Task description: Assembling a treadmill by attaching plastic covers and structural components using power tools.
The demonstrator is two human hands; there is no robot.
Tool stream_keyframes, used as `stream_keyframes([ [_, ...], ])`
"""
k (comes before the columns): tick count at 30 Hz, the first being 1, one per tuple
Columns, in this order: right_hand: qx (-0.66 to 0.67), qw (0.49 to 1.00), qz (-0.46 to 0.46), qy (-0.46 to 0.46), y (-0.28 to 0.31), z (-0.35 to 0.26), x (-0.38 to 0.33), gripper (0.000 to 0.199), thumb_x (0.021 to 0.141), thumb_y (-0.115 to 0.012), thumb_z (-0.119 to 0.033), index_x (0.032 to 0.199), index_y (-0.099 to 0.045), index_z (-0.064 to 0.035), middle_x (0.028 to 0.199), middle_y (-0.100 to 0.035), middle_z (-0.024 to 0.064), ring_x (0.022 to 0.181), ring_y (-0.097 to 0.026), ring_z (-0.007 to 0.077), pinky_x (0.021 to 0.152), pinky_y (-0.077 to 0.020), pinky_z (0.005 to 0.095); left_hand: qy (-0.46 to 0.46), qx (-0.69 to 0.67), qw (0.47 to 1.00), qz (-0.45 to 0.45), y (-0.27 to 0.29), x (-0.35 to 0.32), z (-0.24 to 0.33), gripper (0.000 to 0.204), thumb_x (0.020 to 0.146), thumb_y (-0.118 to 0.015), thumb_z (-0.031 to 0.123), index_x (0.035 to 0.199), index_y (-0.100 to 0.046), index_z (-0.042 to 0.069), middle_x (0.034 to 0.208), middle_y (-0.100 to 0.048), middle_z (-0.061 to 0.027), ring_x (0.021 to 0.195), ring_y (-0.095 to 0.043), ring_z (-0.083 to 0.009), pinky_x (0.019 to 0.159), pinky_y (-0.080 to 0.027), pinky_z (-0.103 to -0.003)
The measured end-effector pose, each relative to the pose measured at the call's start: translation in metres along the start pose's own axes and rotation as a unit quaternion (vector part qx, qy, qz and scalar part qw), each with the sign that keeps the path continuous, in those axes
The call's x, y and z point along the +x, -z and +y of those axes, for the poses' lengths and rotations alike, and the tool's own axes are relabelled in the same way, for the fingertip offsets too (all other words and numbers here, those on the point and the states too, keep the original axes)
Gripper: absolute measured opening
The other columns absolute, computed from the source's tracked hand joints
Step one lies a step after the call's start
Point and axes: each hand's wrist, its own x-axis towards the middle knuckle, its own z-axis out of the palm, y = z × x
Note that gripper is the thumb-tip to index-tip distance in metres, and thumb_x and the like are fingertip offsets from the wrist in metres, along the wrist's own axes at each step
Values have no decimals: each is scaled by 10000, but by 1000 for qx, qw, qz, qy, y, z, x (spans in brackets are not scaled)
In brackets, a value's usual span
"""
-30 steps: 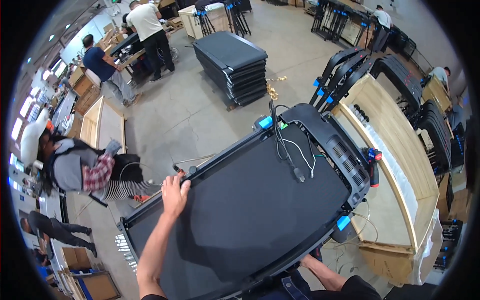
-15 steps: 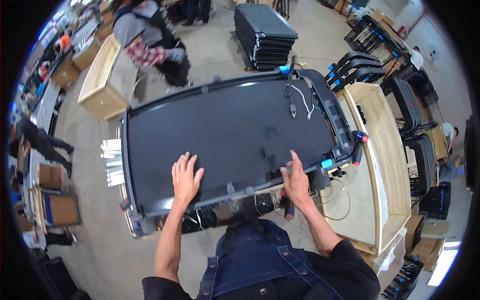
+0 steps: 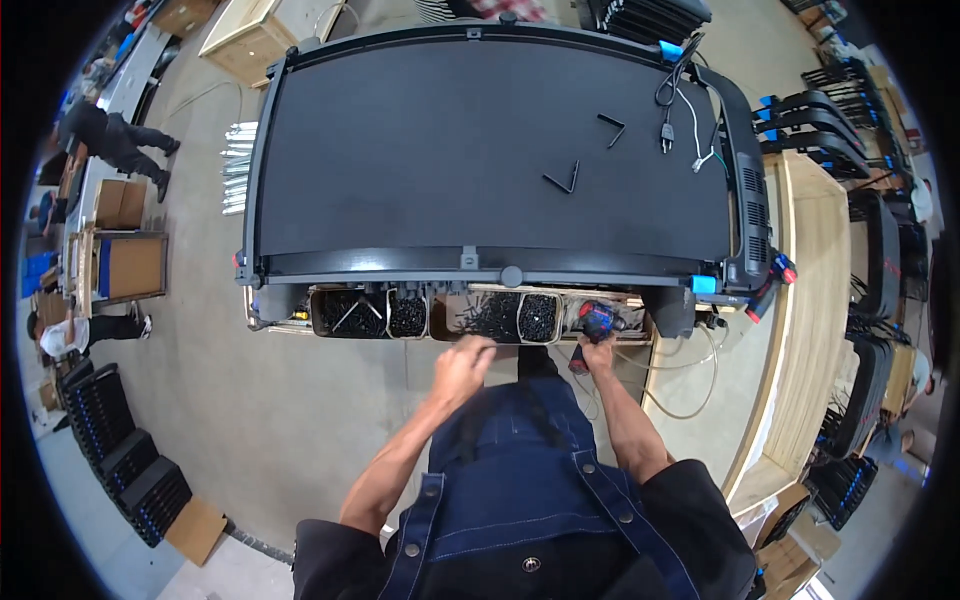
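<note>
My right hand (image 3: 600, 354) is closed around the grip of a cordless drill (image 3: 598, 321), dark with red and blue parts, at the right end of the row of bins. My left hand (image 3: 462, 372) has its fingers curled together at the near edge of the middle bin (image 3: 437, 322); what they hold, if anything, cannot be made out. Small dark screws or bolts (image 3: 492, 315) fill the bins. Beyond them lies a treadmill deck with a black belt (image 3: 420, 150). On the belt rest two black L-shaped pieces (image 3: 566, 180) and a power plug with its cord (image 3: 667, 135).
Silvery parts (image 3: 238, 170) lie beyond the deck's left end. A wooden crate (image 3: 775, 360) stands at the right, with a pale hose (image 3: 700, 400) beside it. Another power tool (image 3: 772, 285) hangs at the deck's right corner. A person (image 3: 115, 140) walks at the far left.
Both hands have come off the belt and down toward the bins. My right hand has taken hold of the drill. The view has shifted, so the bins show more fully.
</note>
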Motion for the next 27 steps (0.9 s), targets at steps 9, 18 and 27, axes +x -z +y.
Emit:
stream_keyframes([
  [9, -23, 994, -96, 44, 57, 3, 22, 1209, 692, -843, -335, 1564, -67, -20, 1245, -629, 237, 1074, -656, 299, 961, -493, 342, 22, 254, 960, -117, -200, 95, -41, 159, 924, -592, 153, 1034, -642, 50, 988, -675, -210, 888, -690, -394, 770, -580, -451],
  [18, 124, 847, -511, 71, 229, -17, -64, 700, 719, -871, -207, 1312, -528, -66, 949, -686, 64, 860, -691, 204, 798, -558, 391, 38, 248, 952, -174, -201, 105, -50, 167, 923, -549, 161, 990, -658, 54, 902, -711, -232, 889, -716, -371, 748, -582, -484],
  [27, 22, 904, -282, 320, 207, -62, -79, 365, 783, -823, -248, 999, -668, 2, 889, -723, 134, 785, -690, 212, 752, -551, 373, 278, -473, 834, -50, -175, 72, -32, 243, 905, -743, 151, 1084, -695, -6, 949, -730, -129, 851, -723, -252, 769, -595, -312],
])
